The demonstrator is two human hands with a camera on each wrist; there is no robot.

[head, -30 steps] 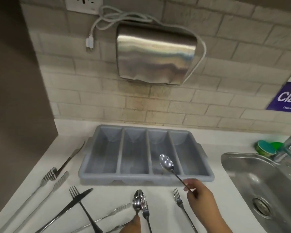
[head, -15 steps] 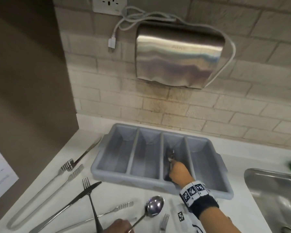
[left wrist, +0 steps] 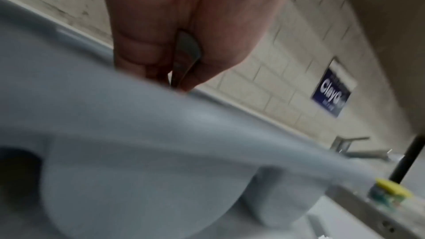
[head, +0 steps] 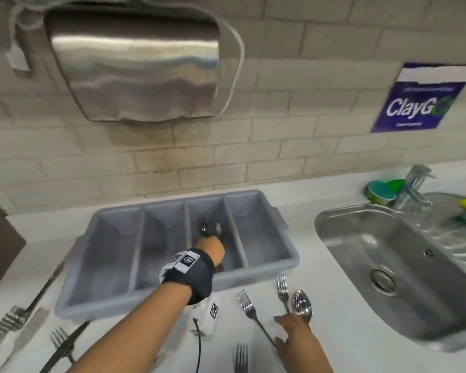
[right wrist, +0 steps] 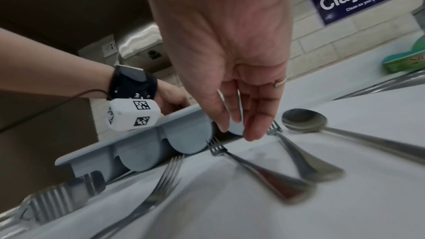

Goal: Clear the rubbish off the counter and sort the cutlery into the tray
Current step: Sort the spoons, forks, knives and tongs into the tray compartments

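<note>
Left hand point(head: 213, 247) pinches steel spoon point(head: 211, 229) in grey plastic tray point(head: 172, 288); right hand point(right wrist: 232, 72) spread.

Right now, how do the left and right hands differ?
The left hand is inside the tray's third compartment from the left; the right hand is over the counter. The left hand pinches a spoon by its handle; the right hand is open, holding nothing. Both are ungloved.
</note>
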